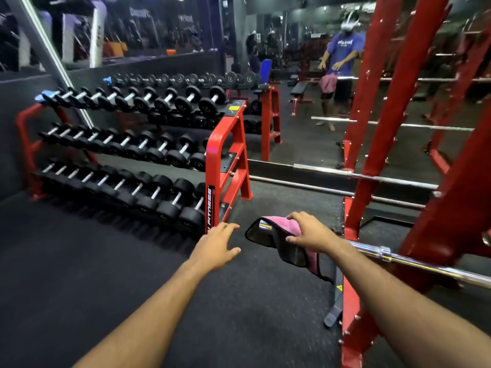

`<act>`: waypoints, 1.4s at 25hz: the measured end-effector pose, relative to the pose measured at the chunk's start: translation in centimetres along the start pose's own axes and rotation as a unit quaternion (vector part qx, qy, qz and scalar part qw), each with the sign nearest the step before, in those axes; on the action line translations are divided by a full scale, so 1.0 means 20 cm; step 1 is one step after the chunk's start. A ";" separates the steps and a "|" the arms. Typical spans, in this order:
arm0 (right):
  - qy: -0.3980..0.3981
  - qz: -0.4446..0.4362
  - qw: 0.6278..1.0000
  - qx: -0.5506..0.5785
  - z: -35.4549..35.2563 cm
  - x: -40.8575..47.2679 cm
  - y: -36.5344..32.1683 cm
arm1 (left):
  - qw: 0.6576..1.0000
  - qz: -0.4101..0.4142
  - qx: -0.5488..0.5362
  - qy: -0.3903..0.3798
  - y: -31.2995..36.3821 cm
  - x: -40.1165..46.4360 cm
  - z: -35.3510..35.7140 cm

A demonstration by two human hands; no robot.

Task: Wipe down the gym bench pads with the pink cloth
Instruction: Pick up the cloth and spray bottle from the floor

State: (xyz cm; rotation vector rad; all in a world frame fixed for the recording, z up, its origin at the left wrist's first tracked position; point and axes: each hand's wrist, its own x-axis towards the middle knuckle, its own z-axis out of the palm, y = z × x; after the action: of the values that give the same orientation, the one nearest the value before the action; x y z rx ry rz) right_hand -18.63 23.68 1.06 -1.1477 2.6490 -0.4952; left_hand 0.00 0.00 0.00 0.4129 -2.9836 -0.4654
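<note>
The pink cloth (pixel 279 236), with a dark edge and dark underside, hangs over the end of a chrome barbell (pixel 414 260). My right hand (pixel 309 233) rests on top of the cloth, fingers curled over it and the bar. My left hand (pixel 216 248) hovers to the left of the cloth, fingers spread, holding nothing. A black flat bench (pixel 300 88) shows only in the wall mirror, far ahead. No bench pad is visible close to my hands.
A red three-tier dumbbell rack (pixel 225 166) stands left of my hands. A red power rack (pixel 382 144) rises at right, with the barbell across it. A mirror wall ahead reflects a person. Dark rubber floor (pixel 93 261) lies below.
</note>
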 end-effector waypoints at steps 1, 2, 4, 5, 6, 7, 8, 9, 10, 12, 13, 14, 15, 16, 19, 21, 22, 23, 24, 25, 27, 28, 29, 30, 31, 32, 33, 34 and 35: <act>-0.004 0.012 1.000 -0.014 0.02 0.04 0.01 | 1.000 0.015 0.004 -0.014 0.01 0.06 0.04; -0.006 0.030 0.999 -0.027 0.04 0.08 0.01 | 0.999 0.025 0.004 -0.024 0.01 0.13 0.08; -0.024 0.057 0.997 -0.049 0.09 0.14 0.02 | 0.997 0.053 0.022 -0.053 0.00 0.27 0.17; -0.025 0.062 0.996 -0.060 0.12 0.18 0.03 | 0.996 0.065 0.036 -0.057 -0.01 0.34 0.21; -0.027 0.069 0.995 -0.067 0.13 0.21 0.04 | 0.994 0.077 0.044 -0.056 -0.01 0.40 0.25; -0.033 0.077 0.994 -0.066 0.15 0.25 0.05 | 0.993 0.091 0.051 -0.053 -0.03 0.46 0.29; -0.046 0.086 0.993 -0.066 0.17 0.29 0.06 | 0.991 0.107 0.058 -0.051 -0.05 0.51 0.33; -0.061 0.093 0.991 -0.075 0.19 0.31 0.06 | 0.988 0.128 0.069 -0.049 -0.07 0.55 0.38; -0.074 0.097 0.988 -0.092 0.22 0.33 0.06 | 0.984 0.152 0.075 -0.049 -0.09 0.58 0.42; -0.068 0.100 0.985 -0.119 0.27 0.35 0.09 | 0.975 0.207 0.069 -0.035 -0.14 0.65 0.51; -0.058 0.103 0.985 -0.122 0.29 0.35 0.10 | 0.972 0.225 0.067 -0.026 -0.17 0.67 0.54; -0.048 0.107 0.986 -0.115 0.30 0.35 0.11 | 0.969 0.236 0.066 -0.018 -0.19 0.68 0.56; -0.035 0.111 0.988 -0.104 0.30 0.35 0.12 | 0.967 0.247 0.065 -0.014 -0.21 0.71 0.57; -0.020 0.114 0.989 -0.095 0.30 0.35 0.13 | 0.964 0.261 0.060 -0.005 -0.23 0.73 0.58; 0.008 0.138 0.987 -0.082 0.24 0.32 0.14 | 0.952 0.303 0.043 0.011 -0.26 0.76 0.59; 0.025 0.173 0.984 -0.046 0.12 0.29 0.14 | 0.946 0.323 0.037 0.022 -0.26 0.79 0.58; 0.045 0.190 0.981 -0.023 0.05 0.27 0.15 | 0.945 0.325 0.037 0.021 -0.26 0.80 0.58; 0.078 0.203 0.976 -0.003 -0.04 0.24 0.15 | 0.942 0.332 0.042 0.020 -0.26 0.82 0.57; 0.111 0.213 0.971 0.014 -0.12 0.20 0.16 | 0.937 0.344 0.050 0.024 -0.27 0.84 0.56; 0.140 0.213 0.967 0.026 -0.21 0.15 0.17 | 0.930 0.361 0.058 0.034 -0.26 0.86 0.55; 0.189 0.201 0.961 0.032 -0.37 0.06 0.17 | 0.917 0.386 0.078 0.057 -0.21 0.89 0.51; 0.209 0.200 0.957 0.035 -0.43 0.01 0.15 | 0.917 0.384 0.088 0.066 -0.17 0.91 0.47; 0.223 0.202 0.953 0.039 -0.47 -0.04 0.13 | 0.921 0.372 0.094 0.066 -0.11 0.93 0.43; 0.233 0.206 0.949 0.043 -0.48 -0.08 0.12 | 0.930 0.353 0.086 0.060 -0.04 0.96 0.39; 0.239 0.211 0.947 0.045 -0.48 -0.13 0.10 | 0.940 0.332 0.066 0.052 0.03 0.98 0.35; 0.243 0.221 0.943 0.050 -0.46 -0.18 0.10 | 0.945 0.321 0.035 0.047 0.12 1.00 0.31; 0.246 0.232 0.939 0.054 -0.43 -0.25 0.09 | 0.947 0.319 -0.008 0.044 0.21 0.99 0.27; 0.252 0.244 0.934 0.061 -0.40 -0.32 0.09 | 0.944 0.323 -0.058 0.034 0.31 0.98 0.24; 0.261 0.257 0.928 0.068 -0.37 -0.40 0.08 | 0.936 0.336 -0.104 0.013 0.42 0.94 0.20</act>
State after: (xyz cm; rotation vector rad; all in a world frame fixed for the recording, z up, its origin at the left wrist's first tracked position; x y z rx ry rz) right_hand -16.75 32.15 7.73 -0.2612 3.1205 -0.9582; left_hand -20.62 3.55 -0.25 -0.5967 -2.7558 -0.6625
